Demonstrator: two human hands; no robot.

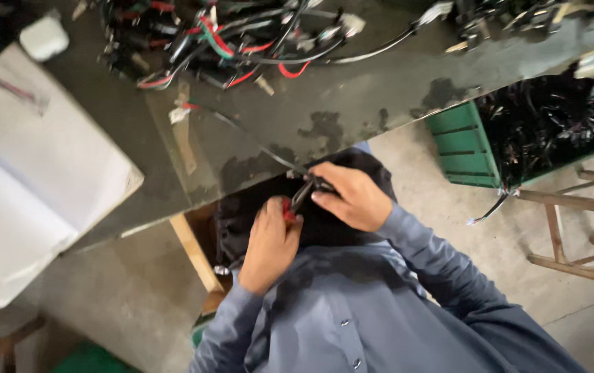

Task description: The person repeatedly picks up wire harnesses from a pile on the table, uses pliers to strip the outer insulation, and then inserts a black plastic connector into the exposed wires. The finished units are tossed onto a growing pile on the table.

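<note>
My left hand (269,242) is closed around a small tool with red handles (289,209), held in front of my lap just below the table edge. My right hand (351,197) pinches a thin black wire (269,153) right at the tool's tip. The wire runs up from my fingers across the dark grey table (380,90) toward a tangle of black, red, green and white wires (228,41) at the far side. Both sleeves are grey-blue.
A white sheet or bag (34,179) covers the table's left part, with a small white block (43,36) above it. A green crate (466,148) full of black wire pieces stands on the floor at right, beside a wooden frame (580,221). Another wire heap (518,17) lies top right.
</note>
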